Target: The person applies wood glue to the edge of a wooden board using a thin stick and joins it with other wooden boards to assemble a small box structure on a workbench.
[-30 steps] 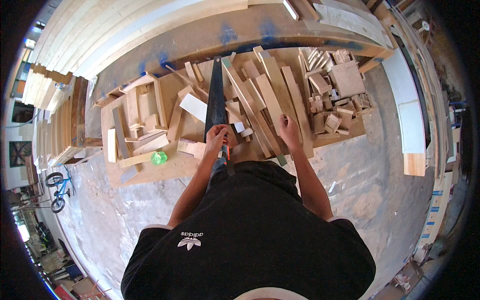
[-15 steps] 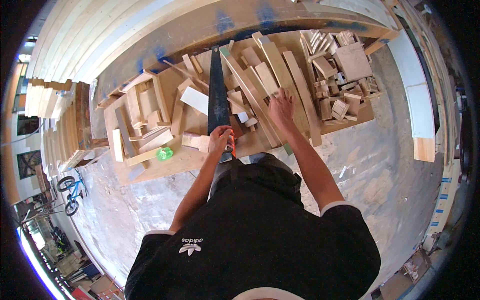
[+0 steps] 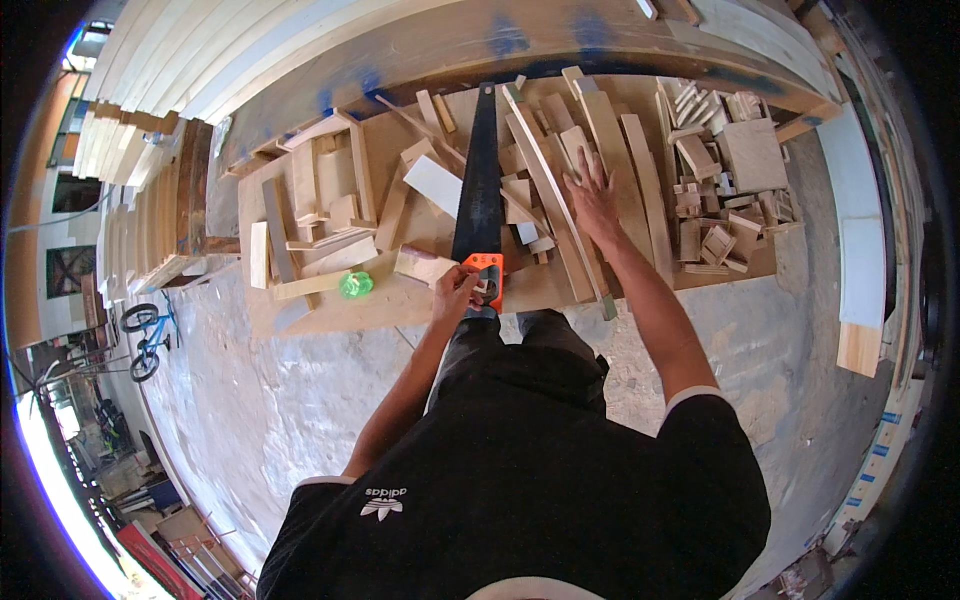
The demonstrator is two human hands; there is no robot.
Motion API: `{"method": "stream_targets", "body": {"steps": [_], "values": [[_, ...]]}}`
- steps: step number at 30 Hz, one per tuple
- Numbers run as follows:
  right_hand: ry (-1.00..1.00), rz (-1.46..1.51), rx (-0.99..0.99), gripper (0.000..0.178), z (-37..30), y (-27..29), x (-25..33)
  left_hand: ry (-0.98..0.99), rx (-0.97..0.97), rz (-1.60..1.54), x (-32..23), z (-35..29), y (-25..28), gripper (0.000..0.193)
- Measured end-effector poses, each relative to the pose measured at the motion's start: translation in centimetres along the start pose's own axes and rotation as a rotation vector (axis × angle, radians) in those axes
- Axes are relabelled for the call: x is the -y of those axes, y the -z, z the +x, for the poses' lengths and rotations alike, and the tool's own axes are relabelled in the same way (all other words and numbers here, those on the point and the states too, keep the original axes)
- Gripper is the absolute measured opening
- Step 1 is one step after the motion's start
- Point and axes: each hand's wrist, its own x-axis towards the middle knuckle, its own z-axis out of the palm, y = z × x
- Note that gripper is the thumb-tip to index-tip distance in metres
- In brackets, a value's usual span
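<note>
A hand saw (image 3: 479, 200) with a dark blade and an orange-and-black handle lies lengthwise on the board in front of me, its handle toward my body. My left hand (image 3: 457, 292) is closed at the left side of that handle, its fingertips over the edge. My right hand (image 3: 594, 198) is open with fingers spread, over the long wood strips right of the saw. A narrow strip with greenish ends (image 3: 560, 195) runs between the saw and this hand. Below its fingers lies a wider plank (image 3: 612, 135). A wood block (image 3: 422, 265) sits beside my left hand.
A bright green object (image 3: 355, 284) lies at the board's front left, near a wood frame (image 3: 365, 175). Small wood offcuts (image 3: 715, 225) are heaped at the right. Stacked timber (image 3: 150, 215) stands at the left. A blue bicycle (image 3: 148, 335) is farther off on the floor.
The saw's handle has turned from nearly edge-on to showing its broad orange face. My right hand's fingers have spread. The greenish-ended strip now shows a pale edge. The whole view has shifted.
</note>
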Motion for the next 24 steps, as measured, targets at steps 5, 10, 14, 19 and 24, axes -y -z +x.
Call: {"method": "stream_targets", "body": {"steps": [5,10,14,19,24], "values": [[0.112,0.069,0.048,0.03,2.7,2.4,1.4,0.007,-0.02,-0.031,0.7,-0.2,1.2,0.023],[0.289,0.531,0.056,0.024,7.8,0.8,10.8,0.04,-0.064,-0.072,-0.3,0.1,1.2,0.023],[0.286,0.384,0.121,0.064,9.2,1.0,19.9,0.008,-0.107,-0.007,0.4,0.4,2.3,0.026],[0.113,0.263,0.165,0.099,10.2,-2.2,23.2,-0.025,-0.092,0.082,-0.2,-1.8,4.0,0.031],[0.053,0.279,0.132,0.098,10.7,-1.8,24.0,0.009,-0.169,-0.074,0.8,-4.5,7.3,0.029]]}}
